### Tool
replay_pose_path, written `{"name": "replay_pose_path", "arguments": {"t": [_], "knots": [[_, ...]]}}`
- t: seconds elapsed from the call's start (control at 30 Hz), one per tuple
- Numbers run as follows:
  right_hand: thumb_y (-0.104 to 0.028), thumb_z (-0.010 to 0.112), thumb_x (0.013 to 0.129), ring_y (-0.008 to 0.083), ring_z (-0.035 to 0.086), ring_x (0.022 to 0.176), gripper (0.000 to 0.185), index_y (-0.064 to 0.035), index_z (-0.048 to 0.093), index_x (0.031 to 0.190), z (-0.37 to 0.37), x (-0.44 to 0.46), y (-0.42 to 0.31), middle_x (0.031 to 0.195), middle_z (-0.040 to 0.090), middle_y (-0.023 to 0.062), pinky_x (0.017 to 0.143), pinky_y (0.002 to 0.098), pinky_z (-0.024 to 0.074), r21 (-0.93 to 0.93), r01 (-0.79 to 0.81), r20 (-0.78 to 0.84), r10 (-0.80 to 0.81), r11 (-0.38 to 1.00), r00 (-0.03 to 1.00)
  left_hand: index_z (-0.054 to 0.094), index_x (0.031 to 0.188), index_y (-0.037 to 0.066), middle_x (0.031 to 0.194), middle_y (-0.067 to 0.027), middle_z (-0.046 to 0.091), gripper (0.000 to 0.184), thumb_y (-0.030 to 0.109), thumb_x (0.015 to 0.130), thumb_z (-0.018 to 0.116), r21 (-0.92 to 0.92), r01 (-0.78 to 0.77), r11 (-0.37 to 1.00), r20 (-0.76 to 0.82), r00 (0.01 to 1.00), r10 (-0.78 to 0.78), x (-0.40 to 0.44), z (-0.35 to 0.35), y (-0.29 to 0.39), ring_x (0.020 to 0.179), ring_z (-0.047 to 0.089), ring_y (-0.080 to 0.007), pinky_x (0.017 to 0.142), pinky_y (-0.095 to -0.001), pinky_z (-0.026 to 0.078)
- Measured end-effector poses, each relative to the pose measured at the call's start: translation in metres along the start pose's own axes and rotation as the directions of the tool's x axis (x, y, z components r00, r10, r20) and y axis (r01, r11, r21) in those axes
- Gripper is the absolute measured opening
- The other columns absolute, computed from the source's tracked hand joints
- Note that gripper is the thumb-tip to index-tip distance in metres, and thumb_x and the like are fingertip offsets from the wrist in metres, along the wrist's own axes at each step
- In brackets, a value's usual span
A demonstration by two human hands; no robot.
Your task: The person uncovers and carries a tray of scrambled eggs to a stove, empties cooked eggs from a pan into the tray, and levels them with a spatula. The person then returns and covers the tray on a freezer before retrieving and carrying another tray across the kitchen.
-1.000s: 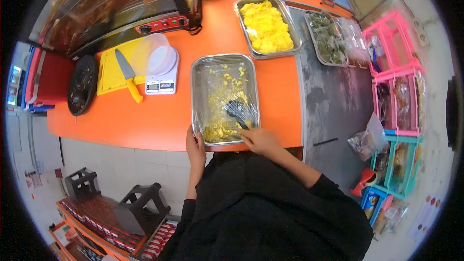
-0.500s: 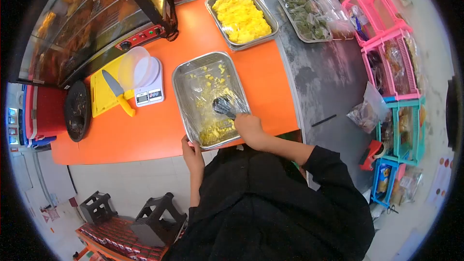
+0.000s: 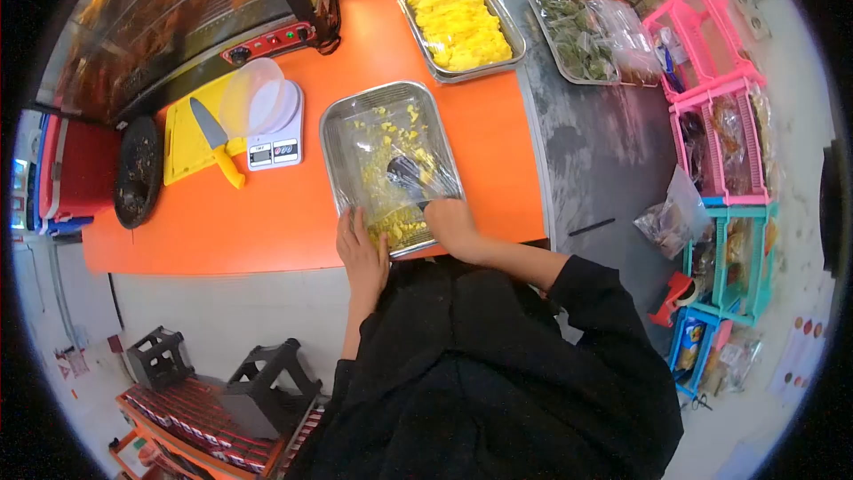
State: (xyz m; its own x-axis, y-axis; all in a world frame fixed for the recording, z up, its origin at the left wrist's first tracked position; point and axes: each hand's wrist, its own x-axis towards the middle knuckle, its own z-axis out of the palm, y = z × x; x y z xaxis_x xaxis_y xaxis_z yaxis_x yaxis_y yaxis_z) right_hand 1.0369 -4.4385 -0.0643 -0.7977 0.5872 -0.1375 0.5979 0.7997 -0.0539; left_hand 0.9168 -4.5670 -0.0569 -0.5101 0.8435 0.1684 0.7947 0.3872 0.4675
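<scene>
A metal tray (image 3: 330, 147) with clear plastic over its inside stands on the orange counter, yellow crumbly bits scattered in it. My right hand (image 3: 451, 224) is closed round the handle of a black spoon-like utensil (image 3: 404, 171). Its head lies among the bits; the utensil's exact kind is unclear. At the tray's near left corner, my left hand (image 3: 360, 253) grips the rim, fingers along the left side and thumb apart over the inside. Behind stands a second metal tray (image 3: 480, 72), heaped with a yellow mash (image 3: 462, 25) under clear plastic.
To the left are a kitchen scale (image 3: 275, 153) with plastic lids, a knife (image 3: 210, 129) on a yellow cutting board (image 3: 178, 156), and a dark stone mortar (image 3: 138, 173). A glass display case (image 3: 178, 27) stands behind. On the right are bagged leaves (image 3: 573, 36) and pink baskets (image 3: 702, 36).
My left hand has moved up from the near edge, farther over the tray's corner. The utensil's head has shifted slightly up in view with my right hand. The camera view has moved a little.
</scene>
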Motion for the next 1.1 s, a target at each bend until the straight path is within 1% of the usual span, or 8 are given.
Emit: {"name": "replay_pose_path", "arguments": {"t": [0.2, 0.43, 0.53, 0.7, 0.77, 0.9, 1.0, 1.1], "knots": [[-0.011, 0.052, 0.069, 0.0222, 0.061, 0.053, 0.01, -0.0059, 0.06, 0.07, 0.008, 0.012, -0.004, 0.059, 0.059, 0.0105, 0.043, 0.0329, 0.0471, 0.07, 0.064, -0.052, -0.06, 0.995, 0.997, 0.029, 0.125, 0.001, 0.128, -0.0177, 0.028, 0.054, 0.022, 0.08, 0.051, -0.09, 0.047, 0.995, -0.031, 0.998, -0.05, 0.011, -0.01, 0.01, 0.118, 0.026, -0.0335, 0.096, -0.0462, 0.018], [-0.01, 0.052, 0.067, 0.0228, 0.06, 0.058, 0.008, -0.0061, 0.06, 0.067, 0.011, 0.023, -0.017, 0.063, 0.059, 0.0096, 0.047, 0.0345, 0.0472, 0.278, 0.019, -0.078, 0.003, 0.96, 0.997, 0.038, 0.117, 0.001, 0.118, -0.0167, 0.039, 0.043, 0.015, 0.079, 0.052, -0.212, -0.231, 0.949, -0.169, 0.966, 0.197, 0.113, -0.025, 0.054, 0.112, 0.034, -0.0324, 0.093, -0.0433, 0.024], [-0.015, 0.052, 0.071, 0.0279, 0.06, 0.062, 0.014, -0.0045, 0.061, 0.071, -0.03, 0.017, -0.016, 0.067, 0.06, 0.0122, 0.054, 0.0392, 0.0474, 0.2, -0.001, 0.137, -0.027, 0.98, 0.99, 0.044, 0.112, -0.002, 0.109, -0.0194, 0.045, 0.037, 0.011, 0.078, 0.051, -0.336, -0.237, 0.911, -0.089, 0.971, 0.22, 0.175, -0.006, 0.073, 0.104, 0.043, -0.0317, 0.09, -0.0379, 0.033], [-0.021, 0.052, 0.074, 0.0335, 0.06, 0.068, 0.024, 0.0008, 0.062, 0.073, -0.09, 0.006, 0.045, 0.076, 0.06, 0.0195, 0.06, 0.0433, 0.0464, 0.494, -0.046, 0.322, -0.134, 0.868, 0.937, 0.05, 0.106, -0.004, 0.103, -0.0204, 0.05, 0.034, 0.009, 0.075, 0.051, -0.389, -0.054, 0.92, 0.122, 0.986, 0.11, 0.258, 0.092, 0.071, 0.092, 0.052, -0.0291, 0.081, -0.0345, 0.041], [-0.023, 0.05, 0.077, 0.0341, 0.059, 0.071, 0.026, 0.0011, 0.061, 0.074, -0.096, 0.002, 0.086, 0.076, 0.059, 0.0209, 0.063, 0.0426, 0.0456, 0.605, -0.009, 0.341, -0.249, 0.796, 0.907, 0.052, 0.105, -0.003, 0.103, -0.0207, 0.05, 0.034, 0.01, 0.074, 0.052, -0.321, 0.126, 0.939, 0.351, 0.936, -0.006, 0.281, 0.118, 0.067, 0.09, 0.054, -0.0279, 0.078, -0.0344, 0.043], [-0.025, 0.048, 0.084, 0.0236, 0.052, 0.054, 0.028, 0.0008, 0.056, 0.075, -0.117, -0.012, 0.166, 0.062, 0.055, 0.0118, 0.055, 0.0356, 0.0406, 0.802, -0.075, 0.326, -0.329, 0.593, 0.886, 0.054, 0.095, 0.001, 0.097, -0.0189, 0.049, 0.027, 0.016, 0.072, 0.056, -0.39, 0.138, 0.91, 0.286, 0.958, -0.023, 0.289, 0.152, 0.06, 0.09, 0.051, -0.0322, 0.078, -0.0378, 0.042], [-0.024, 0.047, 0.086, 0.012, 0.042, 0.046, 0.029, -0.0009, 0.052, 0.069, -0.108, -0.023, 0.206, 0.054, 0.045, 0.0021, 0.046, 0.0276, 0.0348, 0.961, -0.095, 0.135, -0.143, 0.259, 0.98, 0.056, 0.093, 0.006, 0.094, -0.0153, 0.049, 0.027, 0.022, 0.072, 0.059, -0.28, 0.148, 0.948, 0.229, 0.97, -0.084, 0.279, 0.149, 0.068, 0.089, 0.051, -0.0297, 0.075, -0.0396, 0.041], [-0.024, 0.046, 0.087, 0.0044, 0.037, 0.051, 0.029, -0.0028, 0.049, 0.066, -0.116, -0.023, 0.226, 0.053, 0.039, -0.0047, 0.045, 0.0223, 0.0289, 0.939, -0.338, 0.338, 0.01, 0.057, 0.941, 0.058, 0.088, 0.007, 0.093, -0.0121, 0.05, 0.026, 0.027, 0.072, 0.061, -0.163, 0.166, 0.972, 0.212, 0.969, -0.13, 0.274, 0.13, 0.09, 0.088, 0.052, -0.0276, 0.074, -0.0415, 0.038]]}}
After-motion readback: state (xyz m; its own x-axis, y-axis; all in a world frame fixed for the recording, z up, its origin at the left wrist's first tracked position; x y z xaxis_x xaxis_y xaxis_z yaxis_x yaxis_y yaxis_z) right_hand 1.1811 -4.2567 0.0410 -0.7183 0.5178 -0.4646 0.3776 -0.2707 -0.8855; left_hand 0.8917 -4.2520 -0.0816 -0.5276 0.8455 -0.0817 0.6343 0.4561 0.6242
